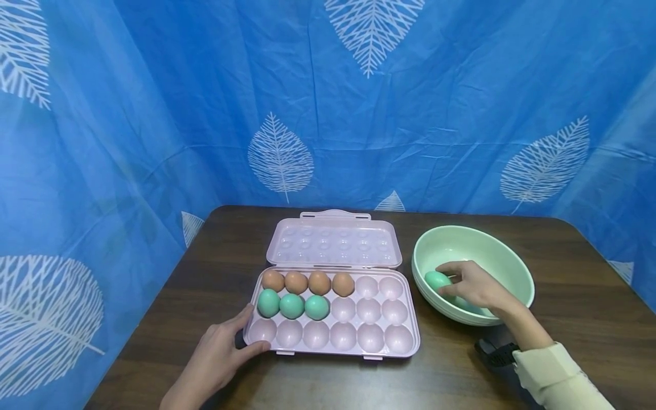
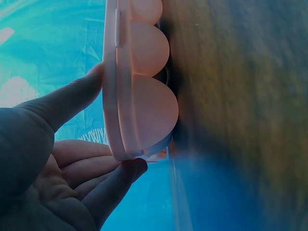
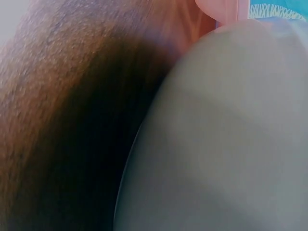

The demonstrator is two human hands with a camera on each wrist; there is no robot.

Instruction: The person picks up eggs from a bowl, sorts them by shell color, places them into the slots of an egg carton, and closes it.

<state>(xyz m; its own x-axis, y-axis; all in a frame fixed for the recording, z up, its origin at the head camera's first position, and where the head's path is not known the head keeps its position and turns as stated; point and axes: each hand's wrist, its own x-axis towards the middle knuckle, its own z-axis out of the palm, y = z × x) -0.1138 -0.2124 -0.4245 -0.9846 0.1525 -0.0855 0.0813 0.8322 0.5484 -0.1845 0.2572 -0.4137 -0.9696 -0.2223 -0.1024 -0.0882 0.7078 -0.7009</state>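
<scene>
A pale pink egg box [image 1: 369, 341] lies unlatched on the table, its lid [image 1: 334, 242] folded back. Four brown eggs, among them one brown egg [image 1: 343, 283], fill the back row from the left. Three green eggs, one green egg [image 1: 317, 307] rightmost, sit in the middle row. My left hand [image 1: 217, 347] grips the box's front left corner, with thumb [image 2: 84, 89] and fingers at its rim. Over the light green bowl [image 1: 504, 256], my right hand [image 1: 474, 282] holds a green egg [image 1: 437, 280] near the bowl's left wall. Only the bowl's outer wall [image 3: 226, 134] fills the right wrist view.
The dark wooden table [image 1: 328, 381] runs back to a blue cloth [image 1: 435, 114] with white leaf prints, which hangs behind and at both sides. A black strap device [image 1: 496, 353] is at my right wrist. The bowl stands just right of the egg box.
</scene>
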